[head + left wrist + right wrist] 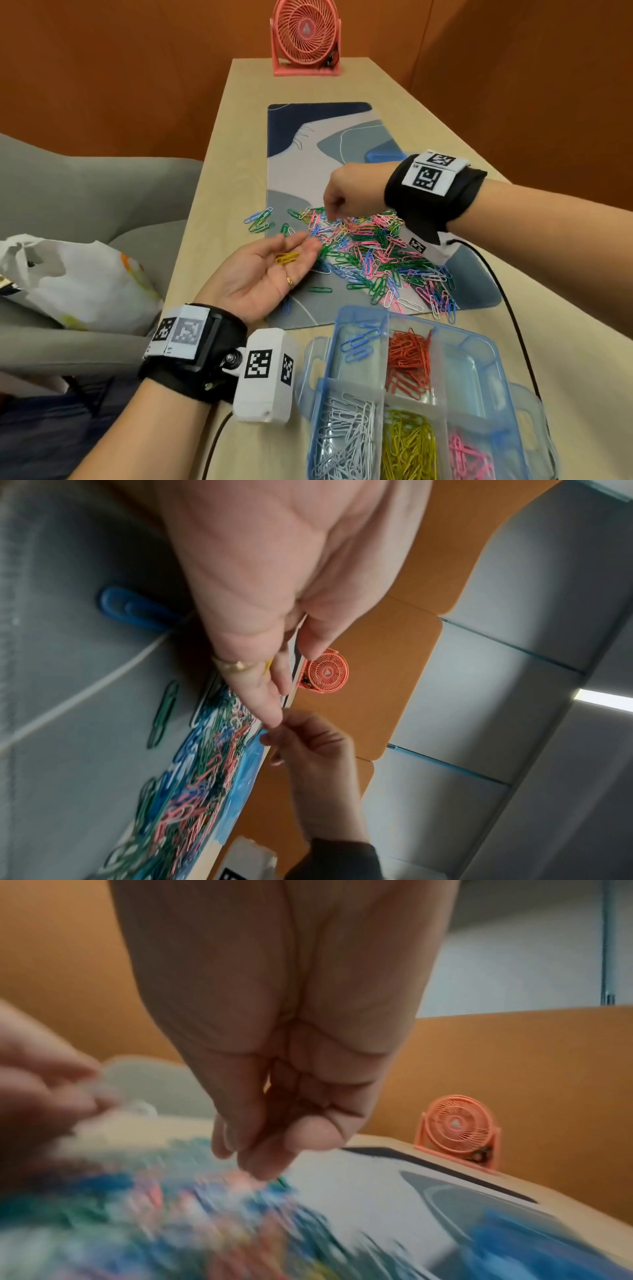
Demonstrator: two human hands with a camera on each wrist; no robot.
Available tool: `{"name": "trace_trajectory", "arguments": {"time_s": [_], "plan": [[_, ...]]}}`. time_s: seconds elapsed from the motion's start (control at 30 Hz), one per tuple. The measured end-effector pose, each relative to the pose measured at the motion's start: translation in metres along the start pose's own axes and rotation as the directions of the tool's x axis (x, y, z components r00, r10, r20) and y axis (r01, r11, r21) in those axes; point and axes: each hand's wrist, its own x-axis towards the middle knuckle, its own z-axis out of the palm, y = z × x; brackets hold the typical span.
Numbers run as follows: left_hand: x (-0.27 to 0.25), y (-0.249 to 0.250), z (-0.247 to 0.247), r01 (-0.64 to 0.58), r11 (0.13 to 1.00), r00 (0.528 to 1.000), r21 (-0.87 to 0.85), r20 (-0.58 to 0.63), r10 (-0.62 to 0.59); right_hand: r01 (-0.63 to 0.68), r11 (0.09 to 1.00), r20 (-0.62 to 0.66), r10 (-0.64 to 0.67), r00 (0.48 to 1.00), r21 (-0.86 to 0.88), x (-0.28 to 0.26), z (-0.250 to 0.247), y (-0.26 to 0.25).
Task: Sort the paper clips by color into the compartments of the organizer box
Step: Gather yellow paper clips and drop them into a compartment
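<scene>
The left hand (263, 270) lies palm up and relaxed, carrying yellow wire paper clips (287, 257). The right hand (346, 192) hovers over the mixed colourful pile of paper clips (370, 253) on the desk mat, fingertips together; whether it holds a clip, I cannot tell. It is best to pick only yellow ones singly, then tip them into the yellow compartment of the clear blue plastic organizer box (486, 346), near right.
</scene>
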Motion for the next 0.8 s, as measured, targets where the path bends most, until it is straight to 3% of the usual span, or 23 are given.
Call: {"name": "trace_trajectory", "arguments": {"time_s": [0.43,0.6,0.8], "plan": [[-0.006,-0.003,-0.001,-0.048,0.999,0.998,0.019,0.039,0.047,-0.079,0.994,0.039,0.082,0.996,-0.074,0.003,0.008,0.021],[-0.005,-0.005,-0.003,-0.049,0.998,0.998,0.051,0.035,0.048,-0.088,0.989,0.133,0.104,0.986,-0.12,0.0,0.006,0.022],[-0.003,-0.006,-0.003,-0.057,0.997,0.998,0.054,0.035,0.055,-0.061,0.993,0.044,0.065,0.997,-0.097,0.002,0.006,0.013]]}}
